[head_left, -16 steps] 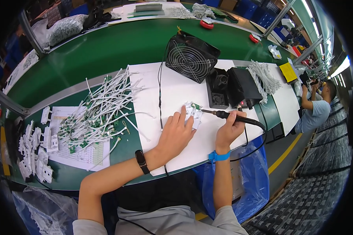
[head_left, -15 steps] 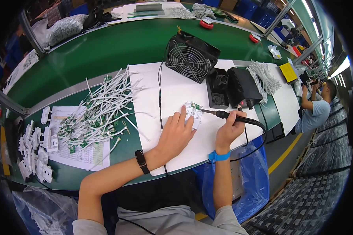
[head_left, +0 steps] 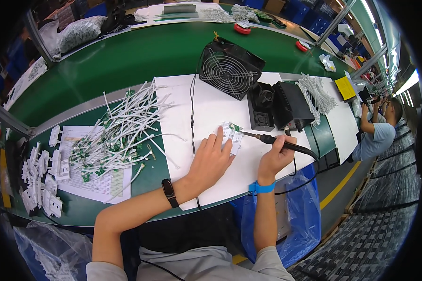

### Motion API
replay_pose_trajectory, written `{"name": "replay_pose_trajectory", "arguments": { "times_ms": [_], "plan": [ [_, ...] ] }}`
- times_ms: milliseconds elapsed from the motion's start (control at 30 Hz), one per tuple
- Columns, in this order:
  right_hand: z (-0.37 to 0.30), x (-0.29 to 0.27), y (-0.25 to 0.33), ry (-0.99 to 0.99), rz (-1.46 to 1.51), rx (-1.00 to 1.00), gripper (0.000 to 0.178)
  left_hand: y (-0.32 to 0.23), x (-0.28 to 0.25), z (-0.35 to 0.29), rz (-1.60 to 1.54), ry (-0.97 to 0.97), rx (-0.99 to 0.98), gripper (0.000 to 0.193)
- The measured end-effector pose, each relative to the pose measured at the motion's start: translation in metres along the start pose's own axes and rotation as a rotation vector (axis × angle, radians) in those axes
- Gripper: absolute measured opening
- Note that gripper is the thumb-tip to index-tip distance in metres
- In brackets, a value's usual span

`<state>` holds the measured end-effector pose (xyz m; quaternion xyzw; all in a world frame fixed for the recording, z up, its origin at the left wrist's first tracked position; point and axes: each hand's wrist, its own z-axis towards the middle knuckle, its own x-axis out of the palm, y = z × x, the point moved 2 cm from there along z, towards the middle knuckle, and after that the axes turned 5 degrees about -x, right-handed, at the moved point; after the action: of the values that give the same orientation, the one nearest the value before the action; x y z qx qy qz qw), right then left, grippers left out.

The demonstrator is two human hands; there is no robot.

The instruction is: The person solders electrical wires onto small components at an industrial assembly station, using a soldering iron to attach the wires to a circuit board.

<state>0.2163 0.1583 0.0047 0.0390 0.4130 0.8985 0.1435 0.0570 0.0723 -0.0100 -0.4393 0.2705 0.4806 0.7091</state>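
A small white plastic housing (head_left: 236, 146) lies on the white sheet, with a little green circuit board (head_left: 236, 127) at its far end. My left hand (head_left: 210, 161) steadies the housing, index finger on its left side and thumb near its lower edge. In my right hand (head_left: 275, 161) is a soldering iron (head_left: 268, 139), gripped by its black handle. Its metal tip points left and comes close to the board; whether they touch I cannot tell. The iron's cable loops down behind my right wrist.
A black fan (head_left: 229, 70) stands beyond the housing, beside a black iron stand (head_left: 261, 110) and a black soldering station (head_left: 291, 105). White cables with green boards (head_left: 122, 136) are heaped left, near white housings (head_left: 42, 180). More white cables (head_left: 315, 96) lie right. A co-worker (head_left: 380, 129) sits far right.
My right hand and the iron's handle have shifted slightly down and right, tilting the iron a little more. My left hand and the housing stay in place.
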Motion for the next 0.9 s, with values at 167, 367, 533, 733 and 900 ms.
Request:
{"name": "replay_pose_trajectory", "arguments": {
  "times_ms": [167,367,533,733,900],
  "plan": [
    [0.009,-0.01,-0.004,-0.211,0.012,-0.157,0.015,0.002,0.0,0.0,-0.022,0.016,-0.011,0.043],
    [0.07,0.006,0.011,-0.079,0.004,-0.184,0.014,0.004,-0.006,-0.001,-0.098,0.018,-0.03,0.042],
    [0.092,0.033,-0.005,0.058,-0.198,-0.195,0.017,-0.001,-0.003,-0.003,-0.033,0.017,-0.031,0.039],
    [0.086,0.05,-0.013,0.175,-0.299,-0.119,0.014,-0.002,-0.004,-0.003,0.023,-0.035,0.01,0.035],
    [0.084,0.045,0.004,0.298,-0.292,-0.121,0.013,-0.003,-0.013,0.001,0.0,0.037,-0.039,0.036]
  ]
}}
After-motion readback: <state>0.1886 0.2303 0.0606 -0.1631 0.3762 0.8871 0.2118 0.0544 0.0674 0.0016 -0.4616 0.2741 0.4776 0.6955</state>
